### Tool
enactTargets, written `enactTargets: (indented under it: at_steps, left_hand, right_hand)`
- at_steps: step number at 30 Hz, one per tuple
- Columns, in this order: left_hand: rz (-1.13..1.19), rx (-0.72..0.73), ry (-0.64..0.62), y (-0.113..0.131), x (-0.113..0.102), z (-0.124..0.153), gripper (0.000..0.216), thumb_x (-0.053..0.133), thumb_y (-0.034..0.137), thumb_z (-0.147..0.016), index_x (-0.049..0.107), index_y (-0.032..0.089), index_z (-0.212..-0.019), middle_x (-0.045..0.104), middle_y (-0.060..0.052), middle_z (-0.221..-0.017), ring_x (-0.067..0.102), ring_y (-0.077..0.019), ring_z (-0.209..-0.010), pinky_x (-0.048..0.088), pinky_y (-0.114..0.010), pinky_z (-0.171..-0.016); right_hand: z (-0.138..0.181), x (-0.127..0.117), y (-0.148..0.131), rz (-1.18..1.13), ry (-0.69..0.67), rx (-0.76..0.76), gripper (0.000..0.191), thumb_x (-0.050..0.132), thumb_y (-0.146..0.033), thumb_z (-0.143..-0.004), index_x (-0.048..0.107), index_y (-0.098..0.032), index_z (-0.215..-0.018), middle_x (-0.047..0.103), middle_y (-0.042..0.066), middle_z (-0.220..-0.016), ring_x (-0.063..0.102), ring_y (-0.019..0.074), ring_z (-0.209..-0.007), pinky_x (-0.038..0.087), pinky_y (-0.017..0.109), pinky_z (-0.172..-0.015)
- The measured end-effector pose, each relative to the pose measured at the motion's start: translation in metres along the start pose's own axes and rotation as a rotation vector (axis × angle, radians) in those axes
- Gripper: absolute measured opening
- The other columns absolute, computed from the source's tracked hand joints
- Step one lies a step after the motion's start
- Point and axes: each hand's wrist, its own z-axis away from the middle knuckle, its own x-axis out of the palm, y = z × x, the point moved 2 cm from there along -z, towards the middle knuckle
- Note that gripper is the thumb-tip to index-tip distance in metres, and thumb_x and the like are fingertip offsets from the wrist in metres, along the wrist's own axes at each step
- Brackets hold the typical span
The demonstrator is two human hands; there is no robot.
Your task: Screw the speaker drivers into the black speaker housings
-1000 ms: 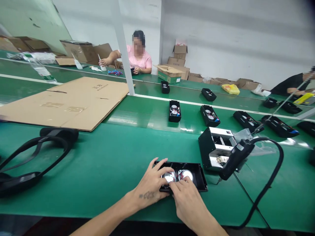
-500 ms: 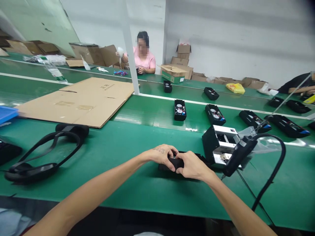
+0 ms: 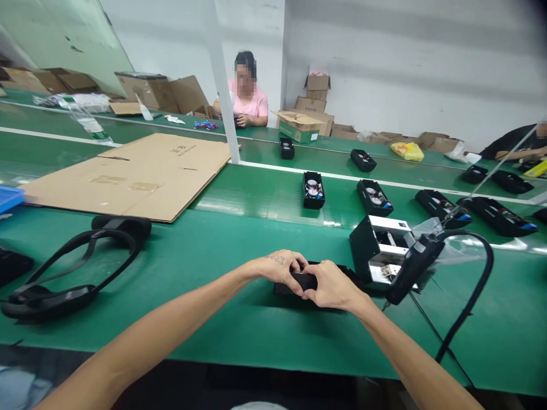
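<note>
My left hand (image 3: 282, 269) and my right hand (image 3: 335, 286) meet over a long black casing (image 3: 282, 289) that lies on the green bench. Between them, a dark rounded black piece (image 3: 306, 281) is gripped, thumbs and fingers closed around it from both sides. Whether this piece is part of the casing or separate I cannot tell. My hands cover much of the casing, and its inside is mostly hidden. To the right of my right hand stands a black-and-white screw feeder (image 3: 380, 250), with a black electric screwdriver (image 3: 415, 270) hanging in front of it.
Beyond the bench, several black casings with wired round parts, one nearest the middle (image 3: 314, 189), sit on the green conveyor (image 3: 256, 193). A flat cardboard sheet (image 3: 141, 171) and a black headset-like strap (image 3: 77, 290) lie to the left. A co-worker (image 3: 250, 105) sits opposite.
My hands keep their grip on the black piece with hardly any shift. Opposite, the co-worker's raised hand with a white object has come down behind the post. The view has shifted slightly.
</note>
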Motion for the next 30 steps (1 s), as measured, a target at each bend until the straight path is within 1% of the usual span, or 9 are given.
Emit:
enactTargets:
  at_steps: [2, 4, 6, 9, 13, 19, 24, 27, 30]
  left_hand:
    - [0.001, 0.003, 0.012, -0.001, 0.001, -0.001, 0.047, 0.096, 0.057, -0.061, 0.069, 0.019, -0.061, 0.073, 0.003, -0.137, 0.066, -0.017, -0.093, 0.044, -0.027, -0.073]
    - [0.003, 0.011, 0.021, -0.001, 0.002, -0.002, 0.048, 0.097, 0.058, -0.06, 0.068, 0.02, -0.061, 0.073, 0.003, -0.134, 0.066, -0.0193, -0.1, 0.045, -0.028, -0.077]
    - [0.009, 0.015, 0.025, -0.002, 0.002, -0.002, 0.049, 0.097, 0.059, -0.059, 0.068, 0.02, -0.06, 0.072, 0.003, -0.133, 0.066, -0.0202, -0.103, 0.044, -0.028, -0.077]
    - [0.029, -0.005, 0.022, -0.004, 0.002, -0.003, 0.048, 0.097, 0.059, -0.058, 0.069, 0.02, -0.065, 0.074, 0.002, -0.125, 0.065, -0.0185, -0.095, 0.043, -0.028, -0.073]
    - [0.045, -0.052, 0.011, -0.004, 0.0, -0.003, 0.047, 0.098, 0.054, -0.058, 0.069, 0.021, -0.074, 0.075, 0.002, -0.111, 0.061, -0.0151, -0.084, 0.039, -0.027, -0.067]
    - [0.068, -0.074, -0.029, -0.002, -0.003, -0.005, 0.045, 0.099, 0.048, -0.057, 0.071, 0.022, -0.08, 0.073, 0.004, -0.106, 0.061, -0.0143, -0.082, 0.04, -0.026, -0.067]
    - [0.111, -0.083, -0.047, -0.007, -0.003, -0.008, 0.047, 0.099, 0.048, -0.057, 0.072, 0.023, -0.086, 0.073, 0.005, -0.101, 0.062, -0.0145, -0.083, 0.042, -0.024, -0.067]
    - [0.128, -0.089, -0.046, -0.008, -0.002, -0.009, 0.048, 0.099, 0.049, -0.056, 0.072, 0.023, -0.088, 0.072, 0.005, -0.099, 0.062, -0.0143, -0.082, 0.041, -0.025, -0.066]
    - [0.119, -0.1, -0.042, -0.006, -0.001, -0.008, 0.051, 0.1, 0.05, -0.055, 0.072, 0.023, -0.088, 0.072, 0.005, -0.099, 0.062, -0.0138, -0.08, 0.041, -0.025, -0.066]
  right_hand:
    - [-0.002, 0.002, 0.001, -0.011, -0.001, -0.004, 0.028, 0.08, -0.034, -0.076, 0.081, -0.019, -0.1, 0.079, 0.007, -0.081, 0.063, 0.0221, -0.066, 0.032, 0.032, -0.059]
    - [-0.003, 0.004, 0.002, -0.018, 0.008, -0.01, 0.029, 0.08, -0.033, -0.076, 0.082, -0.019, -0.1, 0.078, 0.008, -0.079, 0.062, 0.0224, -0.067, 0.032, 0.032, -0.06]
    - [-0.004, 0.005, 0.002, -0.026, 0.018, -0.016, 0.028, 0.079, -0.031, -0.075, 0.083, -0.018, -0.1, 0.078, 0.008, -0.078, 0.061, 0.0229, -0.069, 0.033, 0.032, -0.062]
    - [-0.006, 0.004, 0.002, -0.062, 0.001, -0.018, 0.024, 0.079, -0.027, -0.074, 0.084, -0.019, -0.096, 0.075, 0.005, -0.073, 0.056, 0.0193, -0.064, 0.033, 0.032, -0.061]
    - [-0.009, -0.005, 0.0, -0.126, -0.045, 0.007, 0.014, 0.083, -0.029, -0.072, 0.08, -0.02, -0.083, 0.061, -0.003, -0.061, 0.045, 0.013, -0.055, 0.028, 0.03, -0.054]
    - [-0.016, -0.013, -0.001, -0.162, -0.079, 0.04, 0.019, 0.088, -0.029, -0.064, 0.071, -0.02, -0.068, 0.046, -0.008, -0.054, 0.036, 0.0106, -0.054, 0.023, 0.031, -0.052]
    - [-0.024, -0.011, -0.001, -0.188, -0.099, 0.051, 0.021, 0.09, -0.029, -0.063, 0.072, -0.019, -0.066, 0.043, -0.009, -0.053, 0.035, 0.0097, -0.055, 0.022, 0.031, -0.052]
    - [-0.023, -0.009, -0.002, -0.192, -0.099, 0.054, 0.017, 0.089, -0.026, -0.064, 0.074, -0.018, -0.067, 0.041, -0.009, -0.054, 0.035, 0.0094, -0.055, 0.022, 0.031, -0.053]
    - [-0.021, -0.011, -0.002, -0.186, -0.108, 0.05, 0.018, 0.09, -0.028, -0.065, 0.075, -0.019, -0.069, 0.042, -0.009, -0.055, 0.035, 0.0098, -0.056, 0.023, 0.031, -0.054]
